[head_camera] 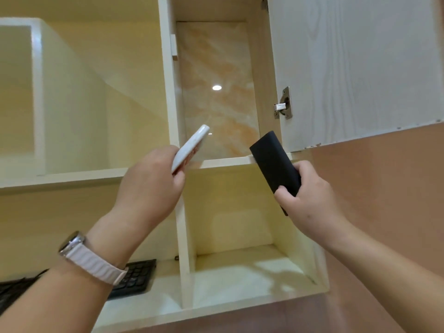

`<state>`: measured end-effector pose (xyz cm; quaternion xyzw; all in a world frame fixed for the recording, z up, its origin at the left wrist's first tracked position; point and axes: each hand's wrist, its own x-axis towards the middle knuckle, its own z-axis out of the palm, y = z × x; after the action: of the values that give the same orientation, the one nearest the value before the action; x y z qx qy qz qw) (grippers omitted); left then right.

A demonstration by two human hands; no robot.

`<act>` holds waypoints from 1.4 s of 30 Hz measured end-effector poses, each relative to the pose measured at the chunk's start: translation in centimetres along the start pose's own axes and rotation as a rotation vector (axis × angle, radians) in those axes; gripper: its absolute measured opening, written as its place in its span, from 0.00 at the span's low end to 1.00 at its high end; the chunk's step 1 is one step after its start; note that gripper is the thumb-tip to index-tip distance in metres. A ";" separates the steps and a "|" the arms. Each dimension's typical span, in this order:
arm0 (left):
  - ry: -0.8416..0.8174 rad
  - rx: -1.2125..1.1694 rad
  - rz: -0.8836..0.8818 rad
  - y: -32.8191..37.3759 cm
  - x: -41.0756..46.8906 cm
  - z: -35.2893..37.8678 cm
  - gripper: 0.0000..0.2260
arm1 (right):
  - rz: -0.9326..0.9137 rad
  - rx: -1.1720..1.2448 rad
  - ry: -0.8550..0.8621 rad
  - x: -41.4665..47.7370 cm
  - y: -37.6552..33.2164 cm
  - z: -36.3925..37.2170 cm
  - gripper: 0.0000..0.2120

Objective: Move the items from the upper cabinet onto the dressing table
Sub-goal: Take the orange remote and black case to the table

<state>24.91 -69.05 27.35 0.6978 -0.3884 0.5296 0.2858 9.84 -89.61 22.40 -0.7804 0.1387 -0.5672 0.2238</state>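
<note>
My left hand (150, 186) grips a flat white slab-shaped item (191, 147), tilted up and to the right in front of the upper cabinet (227, 162). My right hand (305, 198) holds a black rectangular item (274, 162), its top end leaning left over the cabinet's shelf edge. Both items are just outside the open compartment, whose marbled back panel shows bare behind them. A watch with a pale strap is on my left wrist.
The cabinet door (355, 68) stands swung open at the right, hinge visible. Below the shelf is an open cubby (240, 236). A black keyboard (134, 277) lies on the lower surface at the left. A white-framed box sits far left.
</note>
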 end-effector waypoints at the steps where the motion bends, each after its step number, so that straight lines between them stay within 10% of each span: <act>1: 0.003 -0.019 -0.013 -0.2 -0.5 0.2 0.04 | 0.022 0.021 -0.002 -0.6 -0.1 0.1 0.08; 15: -0.158 -0.739 -0.183 -1.4 -10.2 1.7 0.05 | 0.292 -0.027 0.083 -12.4 -5.3 1.8 0.06; 26: -0.629 -1.392 -0.488 0.1 -24.1 3.0 0.05 | 0.623 -0.172 0.252 -26.5 -8.5 2.5 0.07; 42: -1.347 -1.762 -0.440 13.3 -37.4 -9.0 0.05 | 0.949 -0.474 0.610 -44.5 -17.6 -8.5 0.08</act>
<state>3.89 -59.95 -6.29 0.4495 -0.5701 -0.4747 0.4976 -13.02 -55.17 -3.11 -0.4646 0.6512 -0.5573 0.2226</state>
